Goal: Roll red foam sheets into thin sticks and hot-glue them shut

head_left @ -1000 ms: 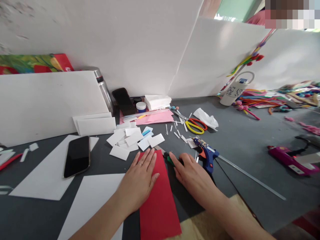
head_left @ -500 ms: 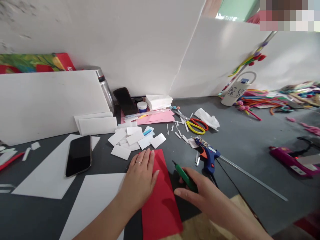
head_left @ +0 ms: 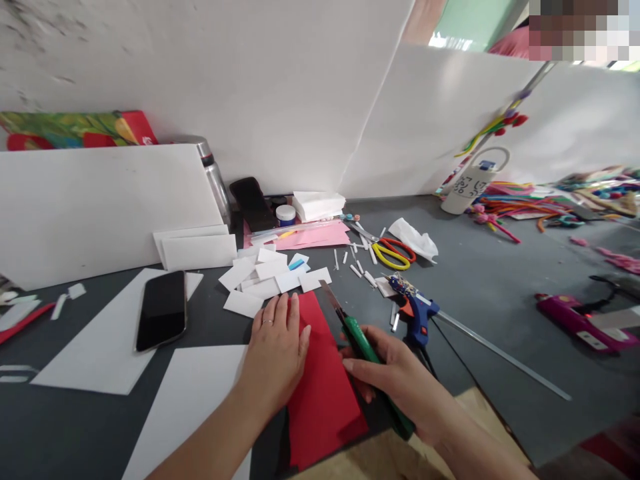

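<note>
While the left hand (head_left: 274, 347) lies flat on the red sheet (head_left: 325, 387) on the grey table (head_left: 480, 267), the right hand (head_left: 397, 370) grips the green-handled cutter (head_left: 364, 341); from where I stand, the sheet looks light, bendable and easily creased; best held along its edges.

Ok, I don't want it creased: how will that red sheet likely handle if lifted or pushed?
The red sheet looks thin, so it's probably light. Its straight edges and flat lie hint at some stiffness, though its long shape may sag. Without the left hand on it, it might slide on the smooth-looking table.
</note>
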Available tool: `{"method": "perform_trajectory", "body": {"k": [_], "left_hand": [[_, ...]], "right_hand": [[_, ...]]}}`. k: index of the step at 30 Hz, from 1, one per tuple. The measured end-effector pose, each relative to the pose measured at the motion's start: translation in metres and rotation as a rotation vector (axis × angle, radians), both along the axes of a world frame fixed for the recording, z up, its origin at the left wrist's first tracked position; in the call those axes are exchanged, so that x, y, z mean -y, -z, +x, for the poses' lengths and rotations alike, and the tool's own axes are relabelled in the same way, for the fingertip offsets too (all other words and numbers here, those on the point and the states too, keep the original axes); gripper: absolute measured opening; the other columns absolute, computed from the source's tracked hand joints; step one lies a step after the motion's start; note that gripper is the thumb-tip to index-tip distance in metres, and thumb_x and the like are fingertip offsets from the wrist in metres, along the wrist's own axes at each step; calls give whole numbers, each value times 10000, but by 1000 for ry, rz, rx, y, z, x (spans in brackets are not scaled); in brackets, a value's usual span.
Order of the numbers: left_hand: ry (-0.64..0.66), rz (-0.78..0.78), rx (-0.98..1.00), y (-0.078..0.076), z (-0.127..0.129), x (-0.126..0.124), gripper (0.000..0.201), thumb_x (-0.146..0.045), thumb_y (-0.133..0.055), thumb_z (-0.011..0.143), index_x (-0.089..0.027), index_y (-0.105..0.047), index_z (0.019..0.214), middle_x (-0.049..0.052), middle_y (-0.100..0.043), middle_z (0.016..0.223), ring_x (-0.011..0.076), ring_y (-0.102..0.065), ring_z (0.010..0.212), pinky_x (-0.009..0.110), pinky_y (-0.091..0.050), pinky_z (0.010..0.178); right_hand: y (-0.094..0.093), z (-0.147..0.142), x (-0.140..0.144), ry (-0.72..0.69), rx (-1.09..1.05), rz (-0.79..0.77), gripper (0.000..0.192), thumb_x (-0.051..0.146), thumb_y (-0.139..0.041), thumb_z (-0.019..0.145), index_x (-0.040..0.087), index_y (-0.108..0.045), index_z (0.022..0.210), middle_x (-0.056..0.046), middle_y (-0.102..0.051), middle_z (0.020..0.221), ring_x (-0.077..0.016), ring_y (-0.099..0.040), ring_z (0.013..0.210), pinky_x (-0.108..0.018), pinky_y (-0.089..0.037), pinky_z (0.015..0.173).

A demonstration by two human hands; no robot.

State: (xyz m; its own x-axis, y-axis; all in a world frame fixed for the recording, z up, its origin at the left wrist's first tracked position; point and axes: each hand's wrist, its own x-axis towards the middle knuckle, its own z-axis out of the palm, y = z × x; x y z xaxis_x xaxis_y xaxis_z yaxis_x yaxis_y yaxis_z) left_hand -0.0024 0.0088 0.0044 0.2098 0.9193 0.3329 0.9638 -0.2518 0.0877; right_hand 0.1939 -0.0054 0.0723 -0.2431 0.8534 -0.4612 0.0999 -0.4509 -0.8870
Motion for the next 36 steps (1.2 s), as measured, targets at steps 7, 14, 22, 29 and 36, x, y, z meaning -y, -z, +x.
{"method": "perform_trajectory", "body": {"k": [7, 14, 22, 29, 36], "left_hand": [[29, -36, 57, 1, -4, -1, 508, -340, -367, 1009, -103, -446, 1452, 203, -533, 1442, 357, -472, 1329, 550, -409, 1059], [28, -73, 145, -1, -4, -1, 505, -333, -404, 994, -135, -432, 1457, 185, -527, 1450, 353, -467, 1334, 553, -381, 1082], [-8, -161, 799, -22, -27, -10, 626, -523, -566, 925, -266, -395, 1470, 114, -538, 1432, 295, -458, 1349, 502, -357, 1119], [4, -550, 1466, -29, -35, -17, 642, -482, -752, 799, -242, -564, 1364, 66, -701, 1034, 265, -690, 975, 404, -570, 848], [-141, 214, 1710, -23, -54, -36, 478, -323, -689, 873, -260, -586, 1336, 79, -638, 1335, 254, -600, 1231, 397, -486, 1049]], "right_hand": [[13, -11, -7, -6, 105, 109, 398, 511, -730, 767, 183, -561, 915, 67, -514, 661, -95, -490, 548, -203, -415, 477], [22, -11, -7, 7, 122, 153, 262, 287, -705, 726, 216, -503, 877, 94, -485, 669, -76, -444, 462, -203, -399, 415], [-2, 11, -14, -103, 136, 237, 308, 225, -660, 747, 213, -570, 1042, 40, -540, 818, -70, -462, 518, -172, -381, 413], [-14, 5, -21, -141, 197, 342, 273, 202, -614, 780, 218, -565, 1049, 27, -569, 861, -54, -437, 485, -185, -374, 423], [-5, 7, -32, 23, 500, 533, 219, 297, -598, 840, 207, -554, 1035, 41, -547, 730, -126, -521, 567, -248, -422, 539]]}}
